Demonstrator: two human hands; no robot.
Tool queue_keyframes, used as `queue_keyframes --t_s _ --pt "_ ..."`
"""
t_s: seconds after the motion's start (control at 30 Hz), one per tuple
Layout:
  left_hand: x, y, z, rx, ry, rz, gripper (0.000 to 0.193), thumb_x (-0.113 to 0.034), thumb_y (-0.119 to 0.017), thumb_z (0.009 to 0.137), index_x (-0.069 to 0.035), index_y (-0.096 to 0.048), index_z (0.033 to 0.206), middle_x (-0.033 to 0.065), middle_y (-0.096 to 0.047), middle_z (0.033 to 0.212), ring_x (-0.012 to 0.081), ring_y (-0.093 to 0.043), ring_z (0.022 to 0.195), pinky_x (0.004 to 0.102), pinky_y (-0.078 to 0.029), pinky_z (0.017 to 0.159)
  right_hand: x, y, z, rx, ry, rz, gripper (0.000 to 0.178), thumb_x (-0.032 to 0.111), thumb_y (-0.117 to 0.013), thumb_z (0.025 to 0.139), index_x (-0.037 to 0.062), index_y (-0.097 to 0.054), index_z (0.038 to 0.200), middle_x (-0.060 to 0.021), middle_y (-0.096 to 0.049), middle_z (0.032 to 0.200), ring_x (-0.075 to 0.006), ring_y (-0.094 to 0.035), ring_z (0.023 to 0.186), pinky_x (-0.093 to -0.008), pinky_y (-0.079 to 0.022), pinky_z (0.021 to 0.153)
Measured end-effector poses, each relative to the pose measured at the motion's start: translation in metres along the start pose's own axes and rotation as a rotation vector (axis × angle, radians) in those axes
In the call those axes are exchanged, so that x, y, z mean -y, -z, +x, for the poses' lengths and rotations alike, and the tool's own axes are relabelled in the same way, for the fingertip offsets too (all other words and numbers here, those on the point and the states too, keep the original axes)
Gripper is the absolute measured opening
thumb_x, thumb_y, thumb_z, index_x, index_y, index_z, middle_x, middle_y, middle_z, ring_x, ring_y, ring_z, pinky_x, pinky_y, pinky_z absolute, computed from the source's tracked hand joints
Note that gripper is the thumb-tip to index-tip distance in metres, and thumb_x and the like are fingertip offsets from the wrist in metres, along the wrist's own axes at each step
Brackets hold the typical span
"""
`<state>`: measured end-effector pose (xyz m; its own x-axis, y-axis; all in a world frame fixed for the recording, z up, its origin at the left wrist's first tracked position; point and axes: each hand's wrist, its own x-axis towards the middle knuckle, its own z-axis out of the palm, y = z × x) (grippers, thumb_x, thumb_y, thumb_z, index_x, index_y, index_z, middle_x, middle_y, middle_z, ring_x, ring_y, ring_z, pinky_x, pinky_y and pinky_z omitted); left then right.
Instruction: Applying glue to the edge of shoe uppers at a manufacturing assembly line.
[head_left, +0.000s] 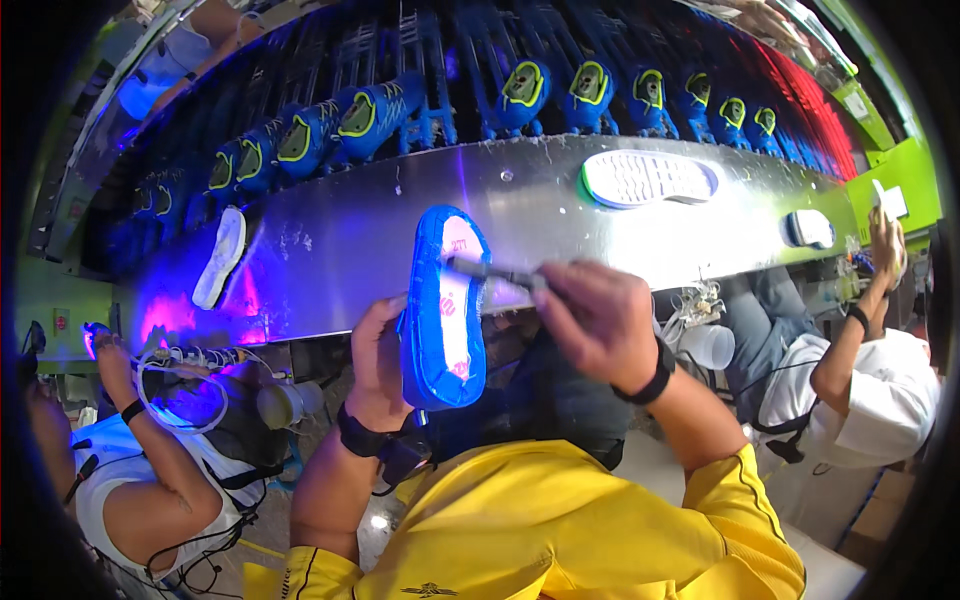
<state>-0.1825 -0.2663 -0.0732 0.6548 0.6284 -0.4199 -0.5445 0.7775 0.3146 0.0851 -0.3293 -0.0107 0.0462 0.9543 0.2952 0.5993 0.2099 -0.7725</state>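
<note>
My left hand [376, 365] is closed around the side of a blue shoe upper [424, 310], held tilted up with its underside toward me. The underside shows a white board with pink marks, framed by the blue edge. My right hand [608, 325] grips a slim grey-handled brush [505, 274], its dark tip at the upper part of that underside. Whether the tip presses on the surface or hovers just over it, I cannot tell. On the metal bench ahead lie a white shoe sole [655, 178] with a green end and another white sole [222, 258] to the left.
Blue shoes with yellow-green collars [370, 118] hang in a row on racks behind the metal bench [400, 210]. At the right end lies another white sole [810, 229]. Co-workers sit on both sides, one in a white shirt [850, 375]. Plastic cups [708, 346] hang below the bench edge.
</note>
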Motion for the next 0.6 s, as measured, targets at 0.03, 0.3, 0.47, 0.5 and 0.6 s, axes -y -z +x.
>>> queue_keyframes --t_s 0.03,0.3,0.47,0.5,0.6 --pt "-0.005 0.002 0.002 0.057 0.015 -0.016 0.048 -0.032 -0.052 0.103 -0.001 -0.063 0.139 0.018 -0.074 0.126 0.0291 -0.074 0.11 0.0452 -0.06 0.1 0.002 0.003 -0.006 0.026 0.06 0.035 0.019 0.012 -0.075 0.09 0.0012 -0.076 0.105 -0.0146 -0.066 0.073 -0.0359 -0.066 0.061 -0.0405 -0.049 0.055" --pt "-0.053 -0.04 0.06 -0.022 -0.18 0.324 0.04 -0.018 -0.06 0.101 0.0 -0.064 0.136 0.0132 -0.074 0.125 0.0261 -0.072 0.114 0.0412 -0.058 0.102 -0.033 0.017 -0.008 -0.329 -0.25 0.277 0.021 0.01 -0.074 0.097 -0.0067 -0.074 0.109 -0.0159 -0.072 0.084 -0.0214 -0.067 0.071 -0.0326 -0.051 0.067" --pt "-0.124 -0.1 0.165 -0.229 -0.543 1.248 0.064 -0.021 -0.085 0.084 0.002 -0.061 0.139 0.0118 -0.072 0.122 0.0219 -0.072 0.109 0.0379 -0.059 0.094 -0.046 0.022 -0.018 -0.397 -0.298 0.303 0.023 0.011 -0.074 0.1 -0.0079 -0.074 0.113 -0.008 -0.071 0.083 -0.0106 -0.062 0.074 -0.0275 -0.05 0.068" --pt "-0.141 -0.097 0.195 -0.295 -0.65 1.504 0.069 -0.024 -0.089 0.08 -0.002 -0.063 0.139 0.0128 -0.073 0.121 0.0245 -0.073 0.108 0.0389 -0.059 0.094 -0.047 0.02 -0.019 -0.389 -0.303 0.284 0.023 0.011 -0.074 0.1 -0.0079 -0.074 0.113 -0.0075 -0.071 0.082 -0.0102 -0.061 0.074 -0.0271 -0.049 0.068" --pt "-0.158 -0.12 0.242 -0.429 -0.761 2.002 0.069 -0.028 -0.092 0.073 -0.014 -0.069 0.137 0.0162 -0.076 0.118 0.0323 -0.074 0.107 0.0421 -0.059 0.095 -0.051 0.02 -0.022 -0.367 -0.329 0.312 0.023 0.01 -0.074 0.099 -0.0078 -0.075 0.112 -0.0078 -0.071 0.082 -0.0108 -0.062 0.073 -0.027 -0.049 0.068"
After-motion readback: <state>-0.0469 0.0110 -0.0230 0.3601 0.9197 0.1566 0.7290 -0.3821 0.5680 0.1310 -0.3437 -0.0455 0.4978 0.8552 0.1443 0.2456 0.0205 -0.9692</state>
